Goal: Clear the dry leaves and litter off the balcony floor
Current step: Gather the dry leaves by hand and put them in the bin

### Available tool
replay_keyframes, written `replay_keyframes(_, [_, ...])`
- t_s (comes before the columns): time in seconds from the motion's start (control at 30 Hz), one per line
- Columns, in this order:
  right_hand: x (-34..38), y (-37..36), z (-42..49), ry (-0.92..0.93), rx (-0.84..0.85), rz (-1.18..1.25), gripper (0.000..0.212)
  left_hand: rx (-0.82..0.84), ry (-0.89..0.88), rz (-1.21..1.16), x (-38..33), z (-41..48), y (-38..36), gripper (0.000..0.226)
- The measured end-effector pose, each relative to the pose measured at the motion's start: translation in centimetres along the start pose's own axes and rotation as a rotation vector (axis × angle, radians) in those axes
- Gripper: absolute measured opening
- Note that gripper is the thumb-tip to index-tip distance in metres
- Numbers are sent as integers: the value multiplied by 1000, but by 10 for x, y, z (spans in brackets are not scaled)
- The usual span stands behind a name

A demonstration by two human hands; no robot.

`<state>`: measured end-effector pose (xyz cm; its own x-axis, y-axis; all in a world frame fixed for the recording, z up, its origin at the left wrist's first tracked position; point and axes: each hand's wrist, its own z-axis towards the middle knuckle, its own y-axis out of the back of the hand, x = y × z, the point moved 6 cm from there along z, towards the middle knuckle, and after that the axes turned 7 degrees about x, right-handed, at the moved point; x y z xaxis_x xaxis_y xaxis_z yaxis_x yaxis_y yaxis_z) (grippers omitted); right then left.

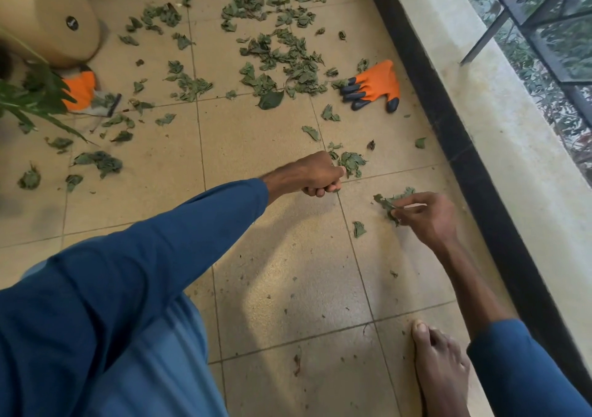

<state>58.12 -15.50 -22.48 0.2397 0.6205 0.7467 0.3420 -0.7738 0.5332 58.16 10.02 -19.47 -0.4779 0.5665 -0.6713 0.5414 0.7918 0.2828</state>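
Dry grey-green leaves (pixel 282 54) lie scattered over the beige tiled balcony floor (pixel 288 275), thickest at the top. My left hand (pixel 315 174) is a closed fist low over the tiles, its thumb touching a small leaf clump (pixel 351 162); what the fist holds is hidden. My right hand (pixel 427 216) pinches a bunch of dry leaves (pixel 389 201) against the floor near the wall. A single leaf (pixel 358 229) lies just left of that hand.
An orange glove with dark fingertips (pixel 374 86) lies near the black skirting (pixel 448 134); a second orange glove (pixel 80 89) sits by a tan plant pot (pixel 48 16) and green plant (pixel 28 96). My bare foot (pixel 440 365) rests at bottom right. A ledge and window grille run along the right.
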Motion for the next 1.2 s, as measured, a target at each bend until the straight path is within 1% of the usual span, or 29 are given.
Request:
replay_keyframes(0.1, [-5,-13,8,14,65,-160,10,6,3,1,0,1,-1,36])
replay_keyframes(0.2, [-27,-25,7,-28,67,-322,14,15,-1,10,-1,2,-2,36])
replay_keyframes(0.3, [-38,-31,-12,-11,-41,-419,21,20,0,15,-2,4,-3,36])
replay_keyframes(0.37, [-32,-32,-28,47,-119,-467,15,20,1,23,-2,5,-4,36])
replay_keyframes(0.43, [-27,-35,-37,69,-147,-488,13,17,-2,30,-1,6,-4,37])
replay_keyframes(0.5, [-27,-40,-37,71,-136,-522,17,16,-5,32,-2,6,-5,38])
replay_keyframes(0.57, [-27,-41,-34,82,-115,-506,20,18,-8,33,-4,5,-6,38])
replay_keyframes(0.63, [-27,-36,-30,113,-112,-446,19,18,-14,35,-6,5,-6,38])
replay_keyframes(0.77, [-28,-15,-13,115,-182,-309,23,12,-15,34,-4,6,-4,37])
replay_keyframes(0.83, [-24,-9,-4,134,-159,-288,25,15,-13,28,-2,6,-4,37])
replay_keyframes(0.93, [-12,-3,8,180,-101,-331,24,21,-11,30,-1,7,-4,37])
replay_keyframes(1.07, [0,-8,24,304,-30,-514,17,21,-12,32,-2,7,-4,37])
replay_keyframes(1.13, [-6,-17,29,316,38,-592,16,18,-9,31,-1,7,-4,37])
replay_keyframes(1.2, [-13,-26,27,321,60,-640,15,19,-8,21,0,7,-3,36])
